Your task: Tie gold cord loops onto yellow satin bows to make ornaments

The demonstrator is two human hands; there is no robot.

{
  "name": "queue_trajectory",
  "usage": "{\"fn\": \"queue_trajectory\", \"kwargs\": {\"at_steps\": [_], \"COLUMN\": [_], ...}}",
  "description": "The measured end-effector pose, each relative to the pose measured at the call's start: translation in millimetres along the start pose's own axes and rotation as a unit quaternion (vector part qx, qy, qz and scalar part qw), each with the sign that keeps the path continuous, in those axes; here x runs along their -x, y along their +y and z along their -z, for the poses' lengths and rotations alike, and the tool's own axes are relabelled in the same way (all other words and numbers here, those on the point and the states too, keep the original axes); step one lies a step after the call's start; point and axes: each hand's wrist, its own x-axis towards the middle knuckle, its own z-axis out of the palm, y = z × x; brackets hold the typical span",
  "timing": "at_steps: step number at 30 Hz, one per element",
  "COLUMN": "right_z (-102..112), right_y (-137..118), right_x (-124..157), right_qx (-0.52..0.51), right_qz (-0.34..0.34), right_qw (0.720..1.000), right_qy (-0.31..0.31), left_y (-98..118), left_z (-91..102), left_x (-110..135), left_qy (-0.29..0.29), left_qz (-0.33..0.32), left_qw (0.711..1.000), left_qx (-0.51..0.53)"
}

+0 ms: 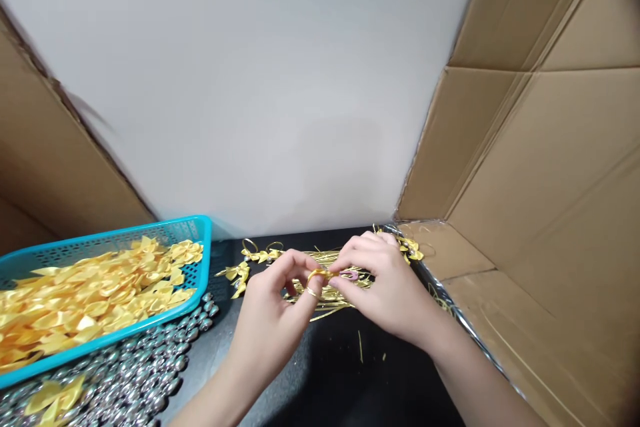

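Observation:
My left hand pinches a small yellow ribbon piece between thumb and fingertips, and a gold strand passes by the thumb. My right hand is closed at the other end of the same piece, its thumb and forefinger pressed together. A small pink loop sticks out at the right fingertips; what it belongs to is hidden. Beneath both hands lies a bundle of gold cords on the black table. Yellow ribbon bows with gold cord rest left of my left hand.
A turquoise basket heaped with yellow ribbon bows stands at the left. Silver beads spread in front of it, with a loose yellow bow on them. Cardboard panels flank a white wall. More bows lie at the right edge.

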Motion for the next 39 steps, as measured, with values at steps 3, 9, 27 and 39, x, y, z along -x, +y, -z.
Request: {"fn": "queue_trajectory", "kwargs": {"at_steps": [3,9,27,39], "right_z": [-4,-6,11,8], "right_y": [1,1,0,-1], "right_x": [1,1,-2,-1], "right_qx": [0.032,0.045,-0.138,-0.178], "right_qz": [0.009,-0.005,-0.023,0.005], "right_qw": [0.999,0.999,0.986,0.98], "right_qy": [0.008,-0.006,-0.093,-0.085], "left_y": [-2,-4,-1,-10], "left_z": [-0.4,-0.8,2.4,-0.8], "left_x": [-2,-6,-13,-11], "left_qy": [-0.021,-0.066,-0.155,-0.102], "left_qz": [0.014,0.054,0.13,0.096], "left_qw": [1.0,0.996,0.965,0.975], "left_qx": [-0.007,0.014,0.168,0.17]}}
